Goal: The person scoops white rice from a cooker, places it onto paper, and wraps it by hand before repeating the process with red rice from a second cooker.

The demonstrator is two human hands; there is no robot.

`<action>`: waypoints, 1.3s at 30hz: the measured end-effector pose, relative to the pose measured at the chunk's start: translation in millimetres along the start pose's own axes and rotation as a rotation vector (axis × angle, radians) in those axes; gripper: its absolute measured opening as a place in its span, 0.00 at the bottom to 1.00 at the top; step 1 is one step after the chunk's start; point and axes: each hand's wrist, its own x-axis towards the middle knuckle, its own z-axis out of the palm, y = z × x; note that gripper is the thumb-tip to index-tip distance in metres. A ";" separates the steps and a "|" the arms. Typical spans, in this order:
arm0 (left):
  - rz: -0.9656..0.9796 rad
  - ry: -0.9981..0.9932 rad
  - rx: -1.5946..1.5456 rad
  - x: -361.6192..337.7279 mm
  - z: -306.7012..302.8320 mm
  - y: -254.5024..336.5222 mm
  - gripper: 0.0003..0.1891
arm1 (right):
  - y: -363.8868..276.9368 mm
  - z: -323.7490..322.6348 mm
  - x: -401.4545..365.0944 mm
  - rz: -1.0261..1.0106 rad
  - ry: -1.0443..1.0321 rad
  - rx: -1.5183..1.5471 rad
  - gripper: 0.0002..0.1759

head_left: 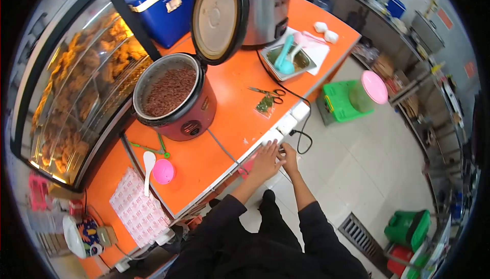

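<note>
Scissors (276,95) and herb packet (265,105) obstruct right counter edge.

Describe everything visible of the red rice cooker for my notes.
The red rice cooker stands upright on the orange counter, beside the lit display case. Its hinged lid is raised, showing a pale inside with a black rim. The grey, metallic-looking pot holds dark reddish-brown grains. A dark round panel marks the body. Neither hand touches it.

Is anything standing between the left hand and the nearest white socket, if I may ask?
Nothing visible does: the left hand is right at the nearest white socket, and the black cord hangs off to the right.
</note>
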 end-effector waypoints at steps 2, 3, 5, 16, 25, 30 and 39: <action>-0.007 0.025 0.058 -2.7 -0.8 8.0 0.36 | -3.1 -1.7 -0.6 -0.046 -0.029 0.004 0.15; -0.004 0.062 0.061 -3.7 -2.2 8.6 0.37 | -1.8 0.7 -0.8 -0.068 0.027 0.011 0.13; -0.018 0.044 0.114 -1.5 -4.4 7.2 0.37 | -2.3 1.4 -4.5 -0.035 0.073 0.042 0.12; -0.028 0.028 -0.021 -7.1 -8.9 6.0 0.41 | 14.2 -18.5 -40.4 0.278 -0.131 -0.085 0.13; -0.064 0.014 -0.038 -6.8 -7.9 7.2 0.41 | -0.4 -34.2 -5.6 -0.150 -0.213 -0.352 0.09; -0.022 0.000 -0.013 -6.1 -3.1 1.7 0.42 | 53.3 -99.7 -101.1 0.233 -0.216 -0.377 0.13; -0.163 0.247 -0.549 -80.8 -85.4 7.3 0.19 | 177.0 -27.4 -109.0 1.243 -0.252 0.323 0.13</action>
